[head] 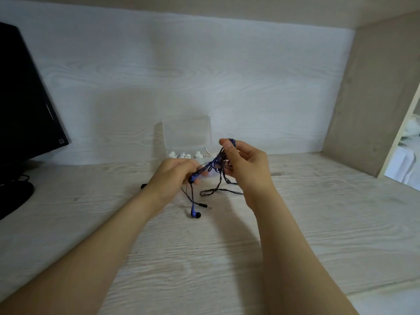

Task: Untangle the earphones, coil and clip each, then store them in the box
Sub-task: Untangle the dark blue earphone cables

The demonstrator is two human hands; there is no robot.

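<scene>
Left grip [175, 176] pinches the blue earphones [213, 161] cable and right grip [247, 169] curls round its loops, above the bench [318, 212] near its back edge, before the clear box [186, 137]. Pulling apart could tighten the knot.

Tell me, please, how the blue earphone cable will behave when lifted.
Probably floppy: the blue earphone cable sags in loops between left hand and right hand. Likely light: loose pinches carry it. Its trailing earbud may snag.
</scene>
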